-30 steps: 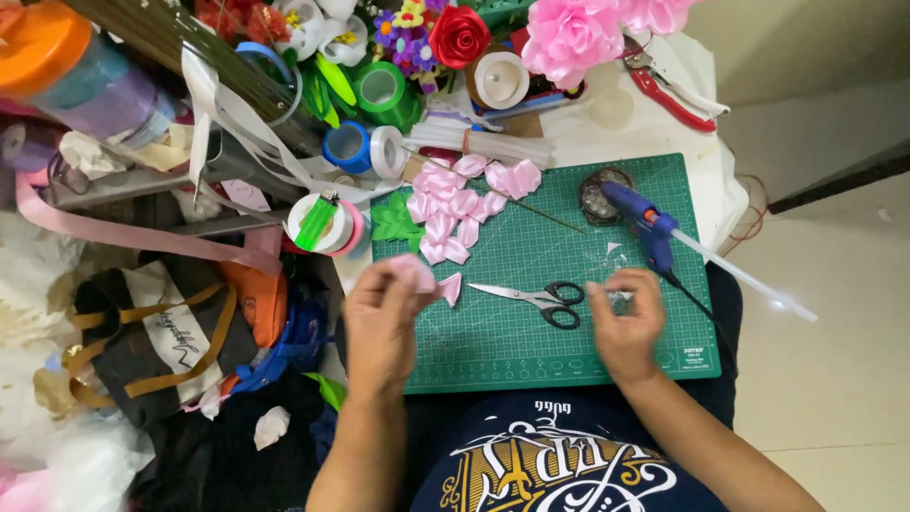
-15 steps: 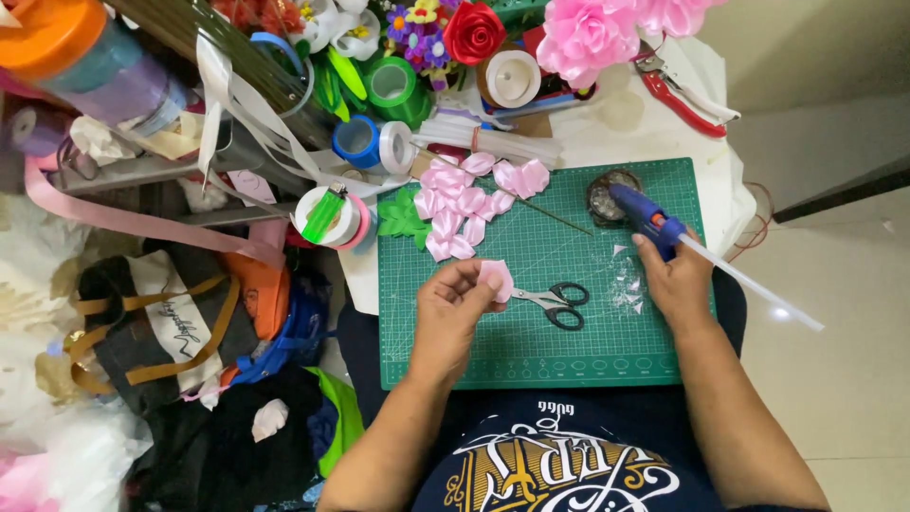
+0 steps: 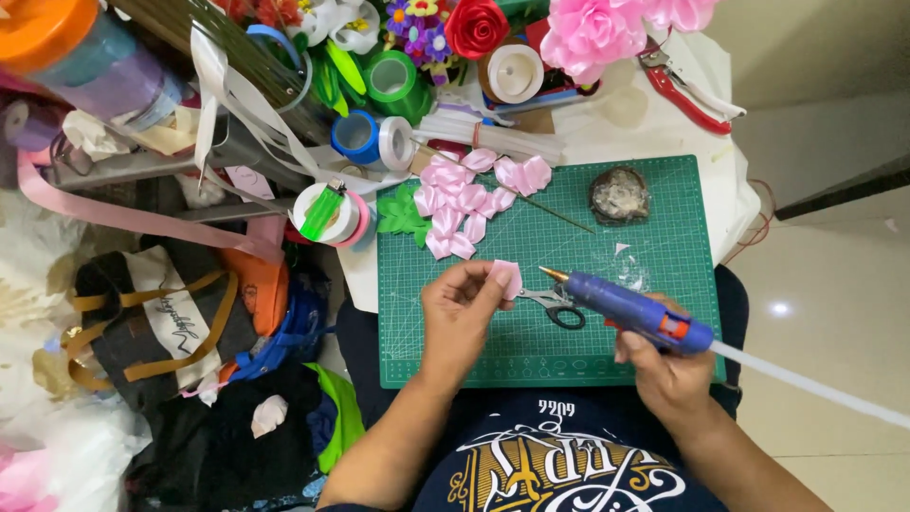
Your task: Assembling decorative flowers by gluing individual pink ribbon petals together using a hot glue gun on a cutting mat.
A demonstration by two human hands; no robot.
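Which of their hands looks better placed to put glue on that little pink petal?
Probably the right hand: it holds the blue glue gun, nozzle aimed at the pink petal. The left hand is pinching that petal above the green mat.

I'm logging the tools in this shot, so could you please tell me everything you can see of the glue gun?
The glue gun has a blue plastic body, an orange trigger patch and a brass-coloured pointed nozzle. A pale glue stick juts from its rear toward the lower right. The right hand grips its handle and holds it nearly level above the green cutting mat, over the scissors. Its nozzle points left at the pink petal pinched in the left hand, close to it; contact is unclear.
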